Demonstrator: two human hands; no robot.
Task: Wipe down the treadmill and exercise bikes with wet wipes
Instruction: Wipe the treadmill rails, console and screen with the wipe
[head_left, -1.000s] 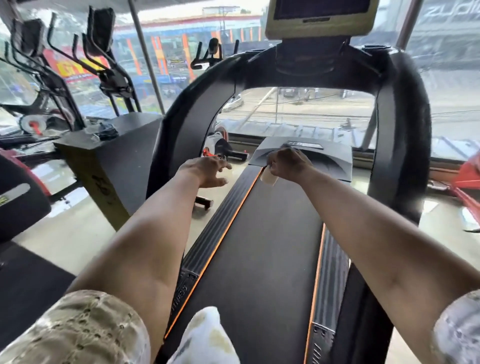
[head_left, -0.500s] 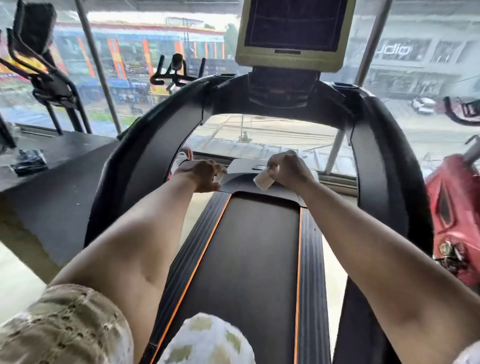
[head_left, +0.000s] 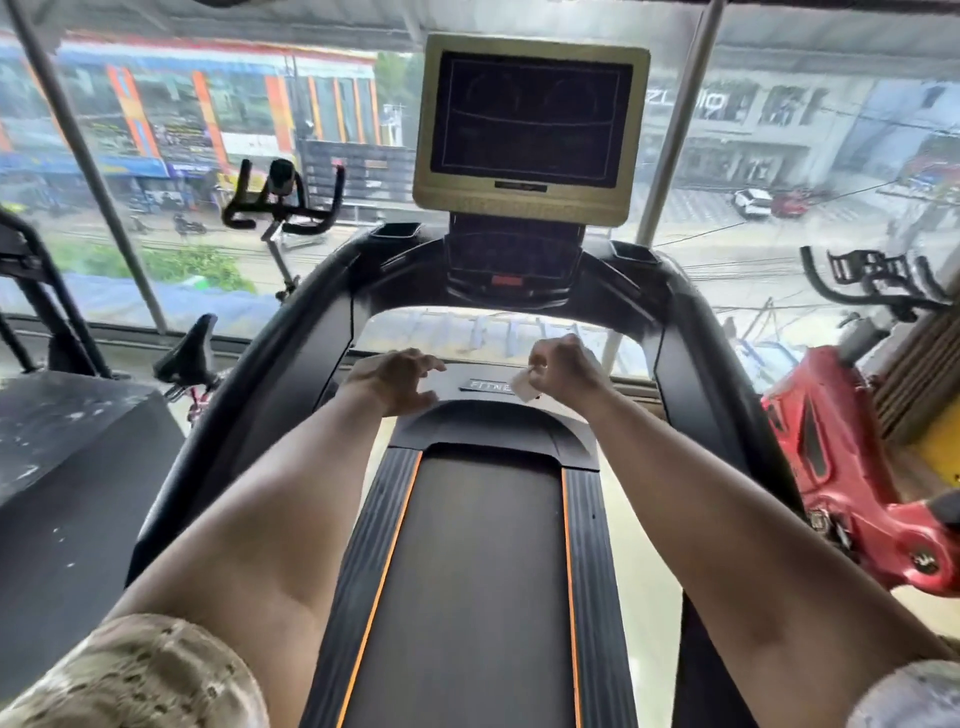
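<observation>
landmark: motor cover (head_left: 483, 426) at front end of treadmill (head_left: 291, 364), logo strip across its top; all places below are rel. to it.
wipe: small white folded wet wipe (head_left: 522, 387), over the cover's right half, just right of the logo strip. Contact w/ cover: can't tell, either touching or just above.
right grip: right grip (head_left: 563, 371) has fingers curled tight, wipe pinched betw. thumb + fingers; sits over the cover's right-rear part.
left grip: left grip (head_left: 395, 379) holds nothing, fingers spread + half bent, claw-like; over the cover's left half. Touching the cover or not: can't tell.
key relation: wipe sticks out of right grip on its thumb side, pointing down + toward the cover's centre, i.e. toward left grip. Long axis approx. slants from the fingers down to the cover top. Only a small flap is exposed; rest is hidden in the grip.
nearer hand: right grip already has it; left grip is near, logo strip between the two.
step (judged): wiping the cover top; task looks early/mid, can't rate further.
next move (judged): lower the flap flat onto the cover, then sweep sideways across the logo strip; left grip must clear out of that path.
risk (judged): so little wipe exposed that knuckles may rub instead.
others: belt (head_left: 483, 571) on the cover's near side; console screen (head_left: 530, 124) above + behind; red exercise bike (head_left: 841, 467) to its right; black bike handlebars (head_left: 283, 202) left + behind.
</observation>
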